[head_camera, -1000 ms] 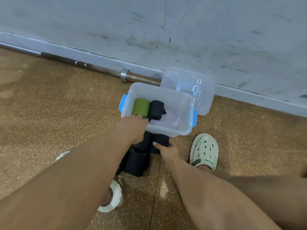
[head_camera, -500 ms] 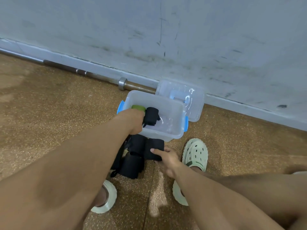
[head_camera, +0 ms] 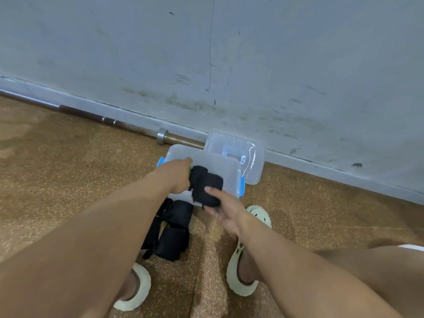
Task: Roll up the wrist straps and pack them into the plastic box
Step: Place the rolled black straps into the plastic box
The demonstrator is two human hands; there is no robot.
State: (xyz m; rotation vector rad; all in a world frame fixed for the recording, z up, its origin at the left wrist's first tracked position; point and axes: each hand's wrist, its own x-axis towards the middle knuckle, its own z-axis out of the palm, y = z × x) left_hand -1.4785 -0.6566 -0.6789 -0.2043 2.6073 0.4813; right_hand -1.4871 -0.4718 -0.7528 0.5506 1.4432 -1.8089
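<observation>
At frame centre, the right hand [head_camera: 226, 212] pinches a black roll [head_camera: 207, 195] over the box [head_camera: 229, 167] rim — the left hand [head_camera: 175, 174] reaches inside, its grip hidden. More rolls [head_camera: 174, 230] lie on the floor below.

The plastic box [head_camera: 229, 167] lay just beyond the right hand [head_camera: 226, 208] and under the left hand [head_camera: 175, 175]. Rolled straps [head_camera: 174, 228] lay left of the right hand; the lid [head_camera: 236, 154] stood behind.

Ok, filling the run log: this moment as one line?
right hand: carrying black rolled strap over plastic box | left hand: inside box | rolled straps on floor: remaining
</observation>
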